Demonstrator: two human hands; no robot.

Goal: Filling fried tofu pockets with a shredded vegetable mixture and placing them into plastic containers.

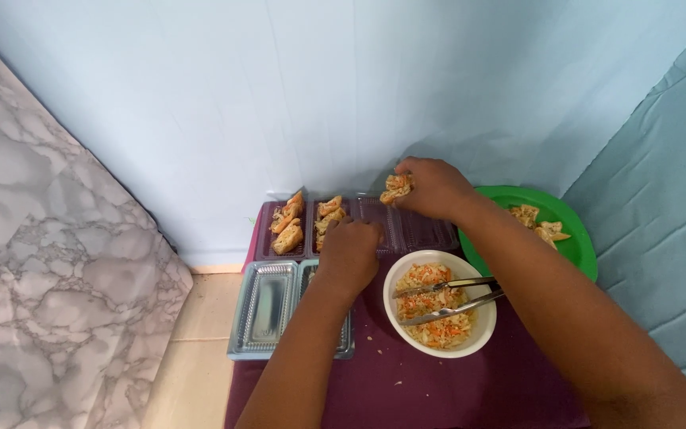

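Observation:
My right hand (435, 189) holds a stuffed fried piece (397, 187) above an empty clear plastic tray (406, 230) at the back of the small maroon table (438, 389). My left hand (348, 250) rests, fingers curled, on the edge of the middle tray (329, 218), which holds several stuffed pieces. The leftmost tray (287, 222) also holds several stuffed pieces.
A white bowl (438, 349) of shredded vegetable filling stands in front with metal tongs (450, 298) lying in it. A green plate (565, 238) with a few fried pieces sits at the right. Two clear tray lids (266, 306) lie at the front left. A pale blue wall is behind.

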